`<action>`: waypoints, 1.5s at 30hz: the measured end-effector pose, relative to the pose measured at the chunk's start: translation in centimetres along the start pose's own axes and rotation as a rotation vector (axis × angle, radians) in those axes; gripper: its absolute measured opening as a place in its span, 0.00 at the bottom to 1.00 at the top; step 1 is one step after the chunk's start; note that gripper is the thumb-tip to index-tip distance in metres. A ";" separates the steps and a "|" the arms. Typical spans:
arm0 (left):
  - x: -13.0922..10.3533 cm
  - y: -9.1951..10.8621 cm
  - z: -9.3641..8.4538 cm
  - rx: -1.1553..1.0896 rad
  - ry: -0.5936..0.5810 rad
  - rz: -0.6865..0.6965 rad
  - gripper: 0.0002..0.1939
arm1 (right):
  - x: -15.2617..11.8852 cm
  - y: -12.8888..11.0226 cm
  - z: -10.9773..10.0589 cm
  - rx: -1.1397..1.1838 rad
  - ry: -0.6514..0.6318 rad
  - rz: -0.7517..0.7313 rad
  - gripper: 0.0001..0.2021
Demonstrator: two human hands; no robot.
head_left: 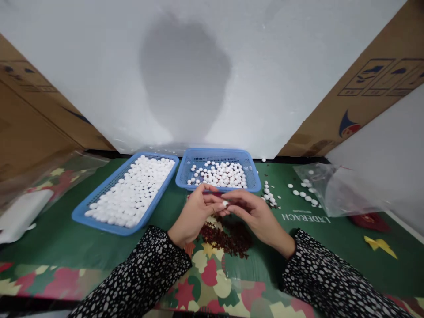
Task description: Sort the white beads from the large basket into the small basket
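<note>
Spotted black sleeves [142,271]: at eight and four o'clock from the ball. Small white ball [225,203]: sits between the hands; likely light, fairly firm, prone to roll; best pinched on opposite sides. Left hand [195,215]: thumb and fingers pinched on it. Right hand [258,217]: fingertips beside it; grip cannot be told. Dark red bits [232,240]: six o'clock. Blue basket [215,151]: twelve.

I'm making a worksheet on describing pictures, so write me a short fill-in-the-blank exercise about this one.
1. The fuller basket stands to the ____ of the other basket.
2. Between the fingers of the left hand and right hand is a small piece coloured ____.
3. The large upside-down word on the green covering reads ____.

Missing words: left; white; LADERACH.
</note>
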State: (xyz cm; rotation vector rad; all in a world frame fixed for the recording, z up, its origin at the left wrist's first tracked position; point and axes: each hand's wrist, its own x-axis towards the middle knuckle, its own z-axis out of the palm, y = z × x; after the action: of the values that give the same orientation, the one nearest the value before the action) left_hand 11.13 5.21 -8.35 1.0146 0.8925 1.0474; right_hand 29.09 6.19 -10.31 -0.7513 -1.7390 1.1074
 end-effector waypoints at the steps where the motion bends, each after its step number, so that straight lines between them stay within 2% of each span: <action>1: -0.2 0.6 0.0 -0.001 0.009 0.014 0.18 | 0.3 -0.5 -0.3 -0.063 -0.012 -0.049 0.06; 4: -1.2 2.9 -0.4 0.090 0.050 0.052 0.17 | 1.6 -1.8 -0.9 -0.199 0.032 -0.129 0.04; 7: -1.6 4.4 -1.0 0.238 0.161 0.124 0.13 | 3.2 -2.0 -0.3 -0.198 0.076 -0.117 0.04; 10: -0.9 4.0 -1.1 0.371 0.234 0.191 0.08 | 4.5 -1.5 1.6 -0.114 0.022 -0.085 0.07; 12: -0.2 3.4 -1.1 0.515 0.271 0.241 0.05 | 4.8 -1.1 2.7 -0.183 0.044 -0.109 0.10; 14: -0.1 3.8 -1.6 0.675 0.284 0.272 0.04 | 4.7 -0.8 3.0 -0.278 0.073 -0.154 0.12; 16: -0.8 5.3 -3.1 0.958 0.325 0.329 0.05 | 4.2 -0.8 2.5 -0.366 0.040 -0.186 0.12; 18: -2.1 7.6 -5.5 1.315 0.390 0.392 0.08 | 3.7 -0.7 1.8 -0.474 -0.068 -0.191 0.12; 19: -2.8 8.7 -7.1 1.493 0.442 0.362 0.11 | 3.4 -0.6 1.5 -0.545 -0.131 -0.186 0.12; 21: -3.8 10.2 -10.2 1.810 0.469 0.143 0.16 | 3.0 0.0 1.4 -0.704 -0.243 -0.173 0.12; 22: -4.0 10.5 -11.7 1.885 0.415 0.001 0.17 | 2.8 0.4 1.6 -0.787 -0.279 -0.171 0.12; 24: -4.0 10.2 -13.8 1.919 0.230 -0.211 0.20 | 2.7 1.2 2.2 -0.929 -0.330 -0.177 0.10; 25: -3.7 9.8 -14.4 1.925 0.145 -0.263 0.21 | 2.6 1.5 2.5 -0.979 -0.348 -0.183 0.09; 27: -3.1 8.8 -14.8 1.922 0.017 -0.270 0.21 | 2.4 1.8 3.1 -1.031 -0.369 -0.197 0.07; 29: -2.4 7.9 -14.4 1.906 -0.046 -0.224 0.21 | 2.2 1.4 3.4 -1.034 -0.368 -0.207 0.05; 33: -1.3 6.7 -13.6 1.905 0.011 -0.130 0.18 | 2.4 -0.1 2.7 -0.926 -0.258 -0.205 0.05; 36: -0.9 6.3 -13.9 1.922 0.053 -0.122 0.17 | 3.9 -0.5 1.0 -0.856 -0.076 -0.208 0.08; 38: -0.8 6.2 -14.4 1.936 0.087 -0.124 0.16 | 5.1 -0.2 -0.5 -0.841 -0.008 -0.197 0.09; 42: -0.6 6.6 -15.2 1.898 0.180 -0.108 0.13 | 5.4 0.5 -2.5 -0.774 0.020 -0.237 0.12; 45: -0.5 7.7 -15.1 1.843 0.274 -0.078 0.14 | 3.3 0.6 -2.6 -0.717 -0.075 -0.269 0.10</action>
State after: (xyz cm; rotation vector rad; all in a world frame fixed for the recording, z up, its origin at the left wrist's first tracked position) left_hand -5.03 9.44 -5.35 2.2551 2.1741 -0.0199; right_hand 30.15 10.14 -9.14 -0.8626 -2.2472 0.3135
